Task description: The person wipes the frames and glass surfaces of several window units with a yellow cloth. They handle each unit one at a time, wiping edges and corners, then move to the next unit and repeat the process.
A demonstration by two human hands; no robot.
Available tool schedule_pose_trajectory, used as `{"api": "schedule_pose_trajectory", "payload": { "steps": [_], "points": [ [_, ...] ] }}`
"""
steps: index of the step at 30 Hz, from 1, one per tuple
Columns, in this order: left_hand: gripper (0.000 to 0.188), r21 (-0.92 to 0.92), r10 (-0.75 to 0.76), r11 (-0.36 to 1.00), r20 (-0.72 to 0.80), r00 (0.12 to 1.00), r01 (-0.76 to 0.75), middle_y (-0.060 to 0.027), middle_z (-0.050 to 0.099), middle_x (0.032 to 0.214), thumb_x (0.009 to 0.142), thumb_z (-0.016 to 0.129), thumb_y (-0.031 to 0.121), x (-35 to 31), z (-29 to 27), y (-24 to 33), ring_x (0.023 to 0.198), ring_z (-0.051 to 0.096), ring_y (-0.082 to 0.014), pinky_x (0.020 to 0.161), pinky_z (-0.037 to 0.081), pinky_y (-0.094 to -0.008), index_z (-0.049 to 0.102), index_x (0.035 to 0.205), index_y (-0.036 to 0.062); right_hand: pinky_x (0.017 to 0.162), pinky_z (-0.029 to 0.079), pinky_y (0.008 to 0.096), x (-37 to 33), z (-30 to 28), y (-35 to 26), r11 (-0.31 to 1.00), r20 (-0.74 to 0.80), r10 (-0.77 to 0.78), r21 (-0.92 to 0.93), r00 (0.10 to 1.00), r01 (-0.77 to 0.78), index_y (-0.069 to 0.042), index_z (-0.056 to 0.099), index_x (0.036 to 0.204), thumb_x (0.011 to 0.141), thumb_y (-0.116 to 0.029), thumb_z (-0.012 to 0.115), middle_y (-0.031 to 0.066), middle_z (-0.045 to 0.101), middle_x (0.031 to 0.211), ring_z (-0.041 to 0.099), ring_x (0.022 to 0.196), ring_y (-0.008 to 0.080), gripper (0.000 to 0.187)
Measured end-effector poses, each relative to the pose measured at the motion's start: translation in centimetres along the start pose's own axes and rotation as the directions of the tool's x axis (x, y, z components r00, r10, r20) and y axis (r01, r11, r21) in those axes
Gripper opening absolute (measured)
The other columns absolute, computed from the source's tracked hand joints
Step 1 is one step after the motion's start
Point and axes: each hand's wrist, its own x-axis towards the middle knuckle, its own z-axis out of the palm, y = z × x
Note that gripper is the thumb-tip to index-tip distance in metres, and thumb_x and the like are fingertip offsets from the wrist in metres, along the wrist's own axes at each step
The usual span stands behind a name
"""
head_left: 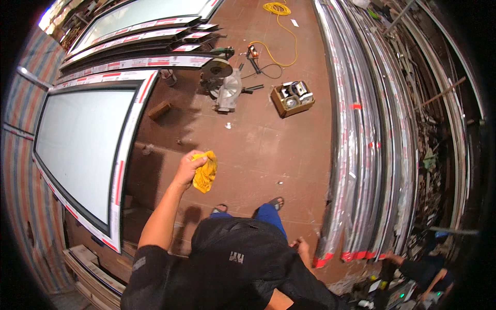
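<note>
My left hand [188, 169] is closed around a crumpled yellow cloth [205, 174], held out in front of me over the brown floor. To its left stands a large glazed panel [85, 150] with a black inner frame and white-and-red protective film on its border; the cloth is apart from it. My right hand [301, 245] hangs low beside my right hip, its fingers slightly apart and nothing seen in them. Nearest to that hand are the red-taped ends of long wrapped profiles [356, 155] lying on the right.
Ahead stand a cut-off saw [227, 90] and a cardboard box [293, 109] of small items. An orange power tool [253, 56] and a yellow hose [296, 44] lie beyond. More film-covered frames [139, 63] are stacked far left. Another person's dark sleeve [421, 271] shows at lower right.
</note>
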Motion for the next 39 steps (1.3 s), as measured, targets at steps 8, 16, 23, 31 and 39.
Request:
{"api": "schedule_pose_trajectory", "payload": {
  "steps": [8,16,23,31,39],
  "points": [
    [0.058,0.496,-0.428,0.314,-0.687,0.587,0.809,-0.0266,0.071,0.121,0.082,0.081,0.027,-2.4,-1.8,-22.2,0.109,0.072,-0.0370,0.095,0.056,-0.0460,0.066,0.129,-0.0045,0.053,0.053,0.0340,5.6,-6.2,-20.7,0.999,-0.092,-0.037,0.019,0.995,0.039,-0.009,0.059,0.108,0.102,-0.040,0.059,0.0047,0.063,0.080,0.062,0.061,0.0224,0.031],
    [0.058,0.385,-0.553,0.343,-0.655,0.515,0.857,-0.0212,0.070,0.124,0.087,0.073,0.041,10.4,11.6,-17.7,0.115,0.068,-0.0339,0.099,0.052,-0.0440,0.068,0.127,-0.0022,0.052,0.051,0.0325,15.3,-2.5,-45.6,0.988,-0.078,-0.140,-0.078,0.987,0.134,-0.007,0.061,0.125,0.101,-0.043,0.060,0.0086,0.067,0.094,0.064,0.065,0.0215,0.043],
    [0.030,0.348,-0.228,0.863,-0.377,0.898,0.366,-0.0144,0.072,0.087,0.088,0.078,0.021,42.7,30.6,-5.3,0.070,0.070,-0.0261,0.060,0.056,-0.0420,0.065,0.109,0.0041,0.063,0.051,0.0343,16.8,6.0,-64.0,0.948,0.064,-0.270,-0.158,0.961,0.277,-0.011,0.062,0.124,0.100,-0.046,0.063,0.0047,0.066,0.098,0.066,0.076,0.0197,0.043],
    [0.043,0.595,0.130,0.803,-0.224,0.966,0.030,-0.0160,0.075,0.102,0.079,0.084,0.034,65.2,48.5,6.6,0.094,0.071,-0.0288,0.085,0.055,-0.0410,0.072,0.109,0.0061,0.056,0.048,0.0344,26.2,8.6,-80.5,0.935,0.136,-0.244,-0.229,0.960,0.270,-0.010,0.061,0.110,0.101,-0.044,0.060,0.0057,0.065,0.083,0.064,0.065,0.0205,0.035],
    [0.045,0.291,-0.229,0.808,-0.645,0.729,0.512,-0.0170,0.074,0.119,0.079,0.081,0.038,65.3,49.0,-8.6,0.108,0.070,-0.0328,0.094,0.053,-0.0448,0.076,0.113,0.0086,0.049,0.046,0.0350,33.6,11.8,-108.0,0.901,0.080,-0.305,-0.300,0.949,0.314,-0.009,0.060,0.093,0.101,-0.042,0.059,0.0070,0.062,0.072,0.059,0.057,0.0213,0.034]
  ]
}}
